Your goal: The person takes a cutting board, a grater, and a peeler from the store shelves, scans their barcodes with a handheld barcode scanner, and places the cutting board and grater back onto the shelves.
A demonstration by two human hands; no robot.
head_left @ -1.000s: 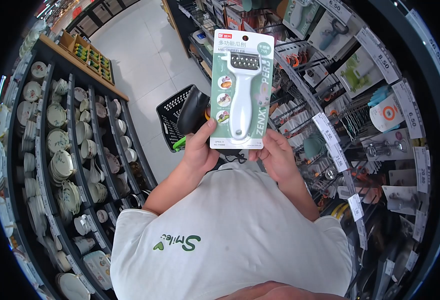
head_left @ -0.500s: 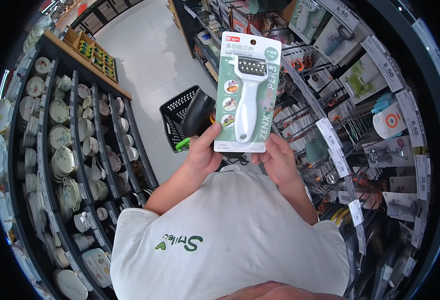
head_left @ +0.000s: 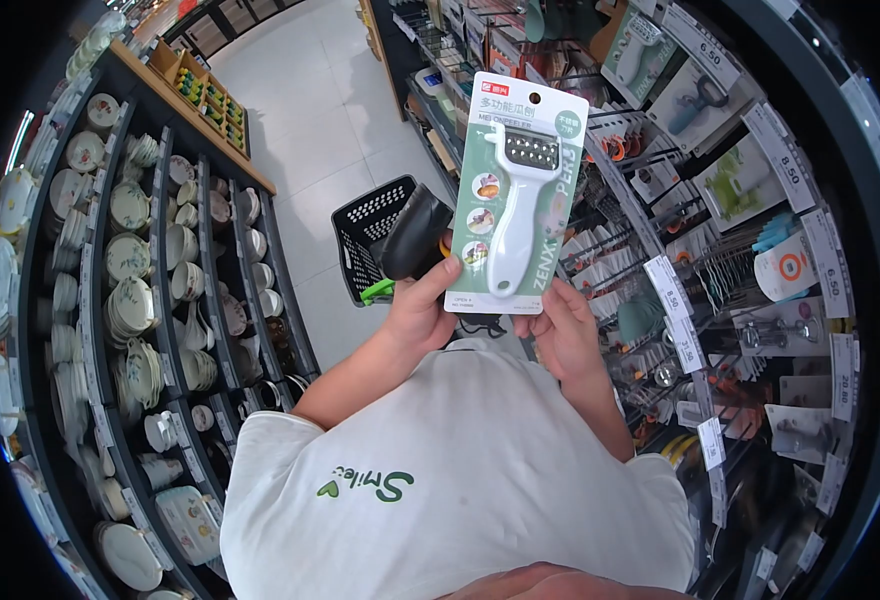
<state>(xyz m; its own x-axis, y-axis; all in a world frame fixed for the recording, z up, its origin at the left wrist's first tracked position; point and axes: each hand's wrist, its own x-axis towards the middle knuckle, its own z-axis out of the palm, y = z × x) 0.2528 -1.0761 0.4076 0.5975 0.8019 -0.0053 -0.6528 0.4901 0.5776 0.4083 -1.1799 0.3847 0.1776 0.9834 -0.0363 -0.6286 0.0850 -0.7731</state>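
Note:
A peeler in its blister card pack [head_left: 528, 215] is held up in front of my chest, front side towards me. It has a white handle and a metal head with raised studs, on a green and white card. My left hand [head_left: 423, 305] grips the lower left edge, thumb on the front and the other fingers mostly hidden behind. My right hand [head_left: 567, 328] pinches the lower right corner between thumb and fingers. The card leans slightly to the right.
A black basket [head_left: 360, 215] with a green handle is beyond my left hand, a dark rounded object [head_left: 417, 232] beside it. Shelves of bowls and plates [head_left: 130, 255] line the left. Racks of packaged kitchen tools and price labels [head_left: 668, 285] stand close on the right.
The pack and both hands have shifted a little right and down in view, and the pack leans slightly more to the right. The surroundings have shifted slightly too. Both hands keep their hold.

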